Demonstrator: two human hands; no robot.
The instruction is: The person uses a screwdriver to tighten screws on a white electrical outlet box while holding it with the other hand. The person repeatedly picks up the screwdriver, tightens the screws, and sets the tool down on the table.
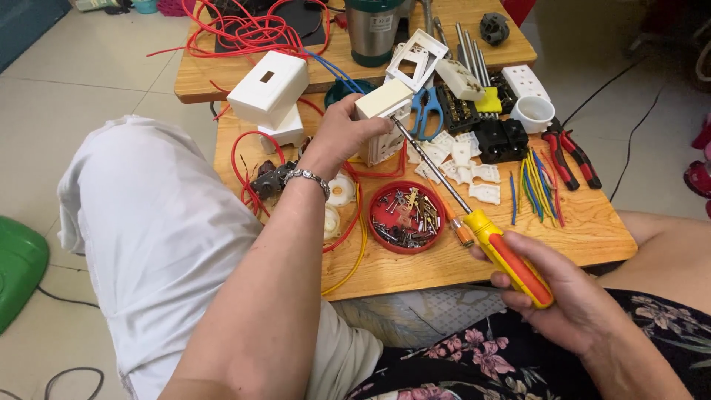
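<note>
Two hands are working a screwdriver into a cream socket block over a crowded wooden table.

At the left, red wire [248,159] is looping beside a white box [268,87] on the wooden table [592,230]. The left hand [342,135], wearing a metal bracelet [309,178], is gripping the cream socket block [384,118] tightly, holding it tilted just above the tabletop. Below it, a red dish of screws [406,217] is sitting near the table's front edge. The screwdriver [474,218] is slanting up to the block, its tip touching it. The right hand [559,292] is closing around the yellow-and-red handle. Farther right, short coloured wires [537,189] and red pliers [570,157] are lying apart.
</note>
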